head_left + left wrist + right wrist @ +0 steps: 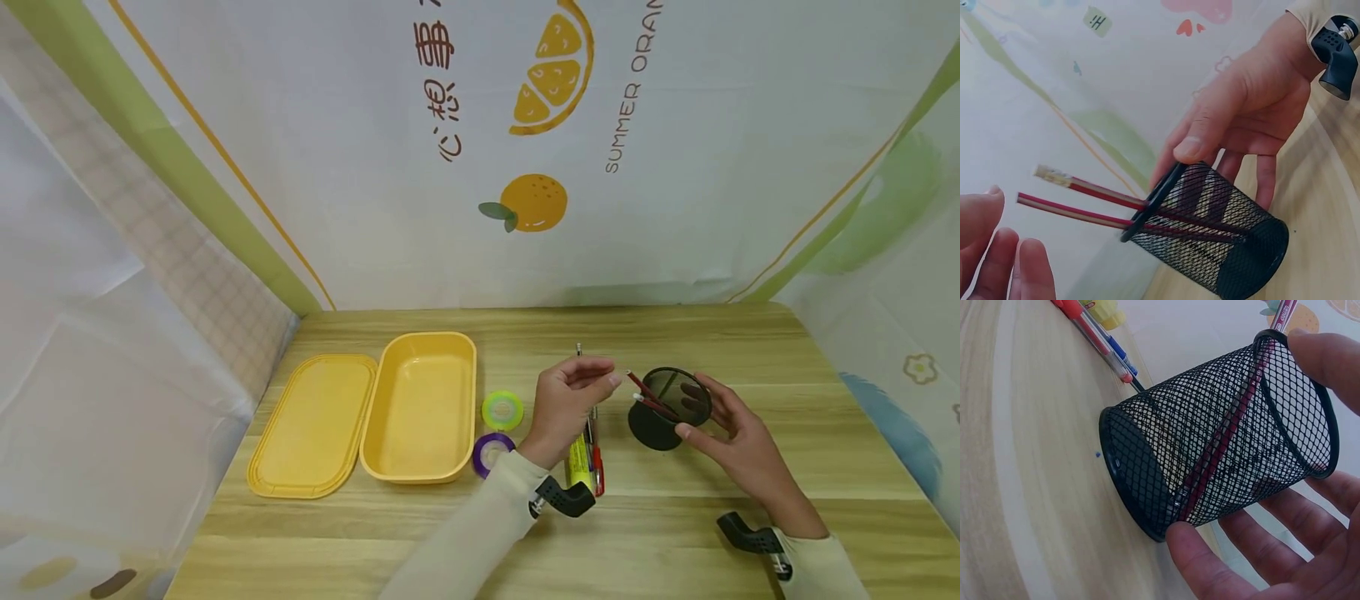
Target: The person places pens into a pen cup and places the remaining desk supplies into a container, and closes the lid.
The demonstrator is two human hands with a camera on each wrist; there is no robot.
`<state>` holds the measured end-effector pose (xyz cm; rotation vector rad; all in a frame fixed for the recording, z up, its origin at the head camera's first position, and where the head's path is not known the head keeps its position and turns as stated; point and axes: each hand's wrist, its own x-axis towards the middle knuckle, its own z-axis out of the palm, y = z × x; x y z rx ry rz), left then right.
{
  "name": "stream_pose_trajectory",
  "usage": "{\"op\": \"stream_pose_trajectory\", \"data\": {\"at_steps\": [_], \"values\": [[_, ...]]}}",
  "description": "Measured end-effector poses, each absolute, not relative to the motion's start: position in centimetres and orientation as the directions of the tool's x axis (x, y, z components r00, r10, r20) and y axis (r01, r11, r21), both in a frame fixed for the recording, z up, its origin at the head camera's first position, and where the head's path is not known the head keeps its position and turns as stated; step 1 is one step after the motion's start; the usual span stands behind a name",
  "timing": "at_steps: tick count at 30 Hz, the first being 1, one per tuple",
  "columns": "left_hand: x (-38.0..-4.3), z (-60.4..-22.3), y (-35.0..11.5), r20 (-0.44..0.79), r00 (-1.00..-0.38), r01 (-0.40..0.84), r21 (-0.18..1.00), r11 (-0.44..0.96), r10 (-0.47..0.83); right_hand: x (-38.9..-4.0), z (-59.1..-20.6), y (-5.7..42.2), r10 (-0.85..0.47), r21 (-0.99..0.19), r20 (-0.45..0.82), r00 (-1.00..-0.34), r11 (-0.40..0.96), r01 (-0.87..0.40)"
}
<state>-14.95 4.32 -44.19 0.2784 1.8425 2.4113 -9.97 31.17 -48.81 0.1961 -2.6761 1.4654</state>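
Note:
My right hand (pixel 738 450) grips a black mesh pen holder (pixel 1210 250), its thumb at the rim and fingers along the side. The holder is tilted, mouth toward my left hand in the left wrist view. Two red striped pencils (pixel 1094 217) lean inside with their upper ends sticking out, one with a white eraser tip. My left hand (pixel 566 404) hovers just left of the pencil ends, fingers loosely bent with nothing between them. In the right wrist view a pencil (pixel 1225 428) shows through the mesh.
Left of my left hand lie a green tape roll (pixel 502 411) and a purple one (pixel 491 452). Further left stand a yellow box (pixel 423 479) and its lid (pixel 311 425). Under my left wrist are a yellow tube (pixel 579 462), a red pen (pixel 598 472) and other pens.

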Motion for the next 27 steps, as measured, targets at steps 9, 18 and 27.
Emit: {"op": "stream_pose_trajectory", "data": {"at_steps": [9, 18, 27], "values": [[-14.3, -43.8, 2.8, 0.047, -0.981, 0.001, 0.972, -0.237, 0.19, -10.0, -48.7, 31.3, -0.073, -0.837, 0.131, -0.989, 0.527, -0.149], [-12.8, -44.1, 1.9, -0.003, -0.974, -0.045, 0.982, -0.182, 0.226, -9.9, -48.5, 31.1, -0.07, -0.839, 0.124, -0.99, 0.525, -0.143], [-10.9, -45.4, 2.2, -0.056, -0.969, -0.096, 0.983, -0.159, 0.24, -9.8, -48.4, 31.0, -0.069, -0.842, 0.12, -0.99, 0.521, -0.138]]}}
